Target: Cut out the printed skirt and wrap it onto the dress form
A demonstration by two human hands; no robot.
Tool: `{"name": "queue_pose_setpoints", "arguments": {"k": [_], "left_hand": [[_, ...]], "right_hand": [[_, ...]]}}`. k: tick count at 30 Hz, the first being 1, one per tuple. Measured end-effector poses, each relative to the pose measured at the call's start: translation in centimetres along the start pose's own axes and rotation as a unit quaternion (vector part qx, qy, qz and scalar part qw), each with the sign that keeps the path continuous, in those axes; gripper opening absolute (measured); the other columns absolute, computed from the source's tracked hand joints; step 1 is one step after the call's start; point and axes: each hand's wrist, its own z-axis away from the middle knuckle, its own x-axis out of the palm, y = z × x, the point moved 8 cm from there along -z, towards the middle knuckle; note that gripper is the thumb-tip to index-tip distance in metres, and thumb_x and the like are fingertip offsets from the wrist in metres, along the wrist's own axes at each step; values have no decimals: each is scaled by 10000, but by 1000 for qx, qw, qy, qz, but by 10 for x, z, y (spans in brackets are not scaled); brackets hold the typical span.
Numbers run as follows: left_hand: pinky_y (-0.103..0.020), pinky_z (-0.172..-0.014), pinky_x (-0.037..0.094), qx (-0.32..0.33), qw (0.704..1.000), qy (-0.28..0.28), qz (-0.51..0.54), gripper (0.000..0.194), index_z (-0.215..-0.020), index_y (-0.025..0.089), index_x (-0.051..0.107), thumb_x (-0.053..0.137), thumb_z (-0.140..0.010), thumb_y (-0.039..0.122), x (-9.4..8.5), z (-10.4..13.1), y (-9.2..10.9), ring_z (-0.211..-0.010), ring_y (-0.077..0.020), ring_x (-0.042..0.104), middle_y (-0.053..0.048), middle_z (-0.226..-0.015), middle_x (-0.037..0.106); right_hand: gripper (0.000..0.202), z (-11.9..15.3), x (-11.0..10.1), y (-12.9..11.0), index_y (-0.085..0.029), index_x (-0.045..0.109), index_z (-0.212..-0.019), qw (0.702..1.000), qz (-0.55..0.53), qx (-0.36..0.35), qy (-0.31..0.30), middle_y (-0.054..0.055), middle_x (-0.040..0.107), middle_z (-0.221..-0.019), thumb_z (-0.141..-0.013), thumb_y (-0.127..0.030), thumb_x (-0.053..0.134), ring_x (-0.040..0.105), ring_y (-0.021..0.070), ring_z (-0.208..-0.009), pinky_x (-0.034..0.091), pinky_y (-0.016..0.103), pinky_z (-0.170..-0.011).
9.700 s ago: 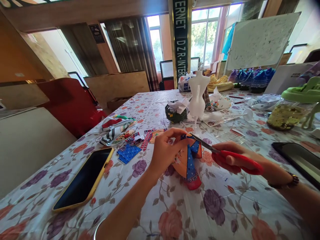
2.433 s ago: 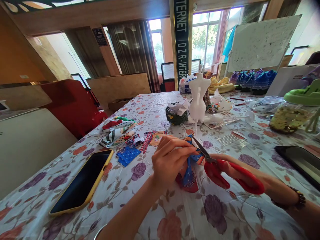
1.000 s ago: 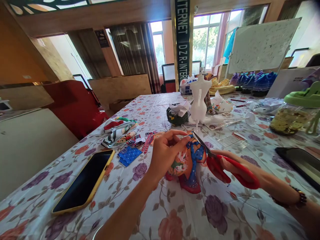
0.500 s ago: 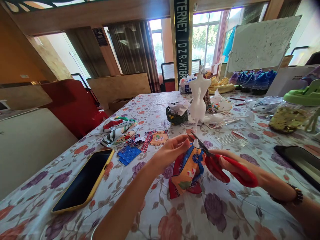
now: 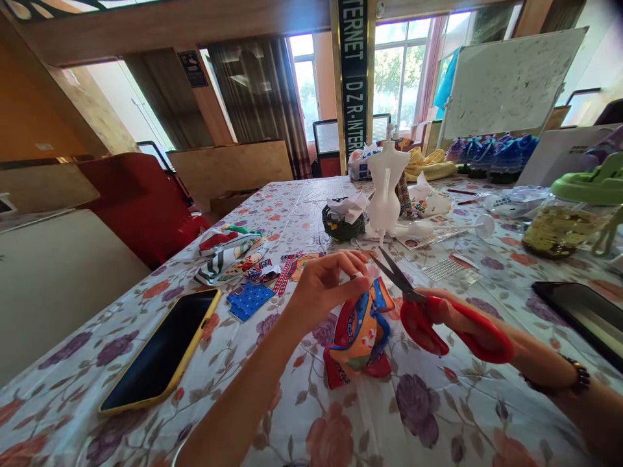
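Note:
My right hand (image 5: 440,314) grips a pair of scissors (image 5: 411,295) by the red handles. The dark blades are a little apart and point up and left, just right of my left hand (image 5: 335,282). That left hand is closed in a pinch at the top of a printed cloth (image 5: 363,334) in orange, blue and red, which hangs in folds down to the tabletop. What lies under the cloth is hidden. Behind my hands a small white dress form (image 5: 388,188) stands upright, the lower end of its stand covered by my fingers and the cloth.
A yellow-cased phone (image 5: 163,353) lies left, near blue dotted fabric (image 5: 250,299) and a striped cloth (image 5: 228,259). A dark basket with paper (image 5: 343,224) stands behind. To the right are a green-lidded jug (image 5: 567,224) and a dark tablet-like device (image 5: 584,318). A flowered tablecloth (image 5: 272,415) covers the table.
The scissors have drawn back slightly to the right, away from the cloth, and their blades are spread. My left hand has shifted over the cloth's top, and the cloth's upper folds have changed shape.

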Motion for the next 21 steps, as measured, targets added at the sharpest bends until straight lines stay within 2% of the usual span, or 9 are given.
{"name": "queue_pose_setpoints", "arguments": {"k": [2,4,6,7,9,13,16,19,21], "left_hand": [[-272,-767,434,15,1000,-10,5,203,-587,150,566,735,-642,249,0,1,7,-717,-118,562,5,-639,604],[-231,-650,433,-30,999,19,-34,179,-623,150,594,730,-646,265,-6,1,2,-629,-91,532,10,-666,605],[-198,-594,409,-85,989,66,-101,145,-667,150,629,719,-657,263,-16,2,-4,-631,-80,515,10,-701,593],[-191,-602,408,-100,984,75,-130,131,-688,151,646,708,-669,265,-19,2,-6,-656,-83,517,7,-718,589],[-194,-649,417,-111,979,55,-164,119,-720,151,675,679,-701,268,-17,1,-8,-711,-95,532,-8,-763,591],[-189,-680,425,-112,979,25,-171,112,-721,145,693,654,-724,250,-13,0,-8,-746,-96,545,-22,-812,596],[-183,-649,431,-142,977,45,-153,132,-725,148,683,673,-705,278,-15,2,-12,-714,-90,554,-6,-781,609],[-180,-588,427,-195,967,78,-143,197,-769,157,670,693,-678,331,-20,7,-19,-629,-81,555,14,-699,617],[-175,-576,427,-201,966,90,-137,220,-785,162,660,703,-666,342,-21,8,-19,-613,-76,556,20,-694,624]], "right_hand": [[492,1,-1,2,-179,469,-723,1000,2,-7,-1,-15,482,-600,-807,-653,365,421,96,-484,346,260,-472],[497,1,-2,5,-175,467,-715,1000,9,-10,-5,-11,487,-596,-823,-644,340,427,105,-499,357,274,-499],[508,1,-4,9,-174,468,-705,1000,20,-9,-10,-11,482,-588,-832,-641,315,430,114,-516,363,287,-528],[507,1,-4,10,-175,468,-701,1000,27,-7,-12,-12,477,-586,-838,-636,309,428,116,-522,363,291,-538],[475,1,-6,11,-178,470,-709,999,38,1,-11,-17,466,-591,-854,-606,320,422,116,-533,360,289,-549],[407,3,-11,6,-182,477,-725,998,58,0,-6,-28,450,-592,-874,-543,364,407,107,-531,345,275,-539],[392,6,-14,2,-186,478,-738,997,72,5,2,-32,419,-594,-865,-545,385,395,106,-541,332,260,-516],[399,7,-15,7,-183,478,-768,996,80,47,-4,-32,403,-626,-826,-576,435,355,96,-542,298,240,-485],[400,8,-18,10,-182,482,-797,994,88,69,5,-30,394,-658,-808,-582,464,335,93,-554,283,232,-482]]}}
